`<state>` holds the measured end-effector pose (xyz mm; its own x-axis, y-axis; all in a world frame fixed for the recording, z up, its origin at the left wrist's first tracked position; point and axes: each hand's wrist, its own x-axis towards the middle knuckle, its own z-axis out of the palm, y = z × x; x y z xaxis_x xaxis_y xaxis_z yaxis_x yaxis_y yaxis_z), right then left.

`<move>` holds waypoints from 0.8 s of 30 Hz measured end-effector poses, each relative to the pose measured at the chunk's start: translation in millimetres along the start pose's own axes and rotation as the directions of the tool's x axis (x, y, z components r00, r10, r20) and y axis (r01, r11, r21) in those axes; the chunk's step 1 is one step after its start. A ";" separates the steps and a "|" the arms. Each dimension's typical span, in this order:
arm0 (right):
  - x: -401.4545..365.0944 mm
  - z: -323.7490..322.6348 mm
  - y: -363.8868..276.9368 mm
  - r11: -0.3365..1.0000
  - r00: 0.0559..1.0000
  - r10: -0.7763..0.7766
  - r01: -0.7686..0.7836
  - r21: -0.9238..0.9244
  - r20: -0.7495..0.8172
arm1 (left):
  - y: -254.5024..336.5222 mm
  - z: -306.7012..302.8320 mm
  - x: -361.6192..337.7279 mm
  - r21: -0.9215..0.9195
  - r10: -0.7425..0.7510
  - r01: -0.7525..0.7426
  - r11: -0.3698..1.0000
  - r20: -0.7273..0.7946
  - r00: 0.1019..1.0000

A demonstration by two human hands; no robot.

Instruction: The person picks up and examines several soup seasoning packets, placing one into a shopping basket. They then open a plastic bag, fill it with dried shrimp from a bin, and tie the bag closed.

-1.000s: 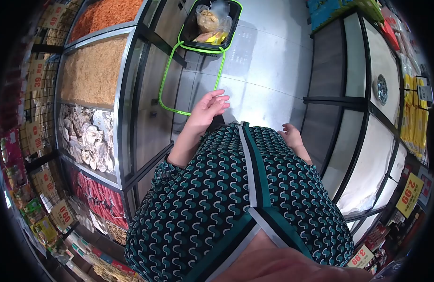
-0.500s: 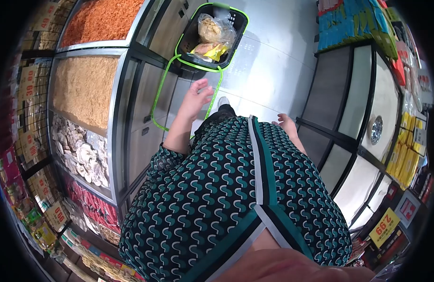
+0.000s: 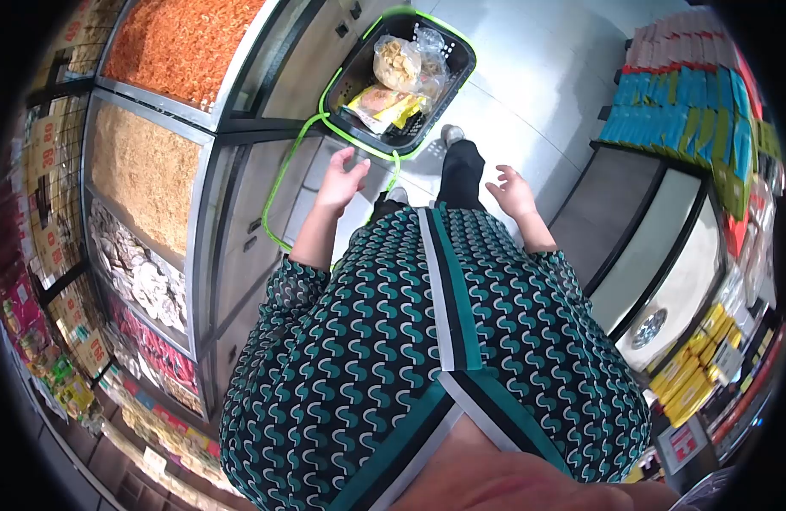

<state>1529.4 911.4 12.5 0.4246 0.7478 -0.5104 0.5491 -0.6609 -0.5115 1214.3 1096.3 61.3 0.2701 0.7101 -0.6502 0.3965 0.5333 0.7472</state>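
Note:
My left hand (image 3: 342,180) hangs in front of my body, its fingers loosely curved and thumb apart, holding nothing. On the other side my right hand (image 3: 512,191) is also empty, fingers bent and spread. Ahead of my feet on the floor is a black shopping basket (image 3: 348,83) with a bright green rim. It holds a clear bag of pale, flaky pieces (image 3: 397,65), a yellow and clear packet (image 3: 384,108) and more clear plastic. The basket's green handle (image 3: 273,189) is folded out towards me and passes below my left hand and forearm.
Bins of orange dried food (image 3: 181,47), tan shreds (image 3: 141,170) and pale dried pieces (image 3: 141,268) line the left. A cabinet (image 3: 610,204) stands on the right, with stacked blue packets (image 3: 665,111) and yellow packets (image 3: 691,375). Light tiled floor (image 3: 529,68) runs ahead.
One dark-trousered leg has stepped forward beside the basket. My right hand has come further forward, and my left hand has shifted slightly down and left. The basket appears nearer and further right in view.

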 end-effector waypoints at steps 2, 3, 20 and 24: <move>28.6 -2.8 2.4 0.998 0.994 -0.066 0.066 -0.001 0.084 | -3.8 8.6 8.2 0.023 -0.012 0.013 1.000 -0.067 0.998; 28.7 -4.0 15.1 0.993 0.990 -0.115 0.116 -0.006 0.080 | -11.4 22.0 0.8 0.037 0.014 -0.012 0.999 -0.074 0.997; 243.6 -36.6 -1.5 0.944 0.981 -0.144 0.175 -0.279 0.127 | -66.4 116.2 106.3 0.333 -0.027 0.193 0.923 -0.444 0.896; 308.3 -6.4 -33.4 0.950 0.970 -0.243 0.244 -0.197 0.026 | -52.5 120.7 163.7 0.266 0.034 0.087 0.960 -0.420 0.907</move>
<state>1646.5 1164.4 -123.3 0.2596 0.8843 -0.3881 0.7667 -0.4330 -0.4740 1343.6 1129.1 -100.9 -0.1098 0.8554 -0.5062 0.6379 0.4512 0.6241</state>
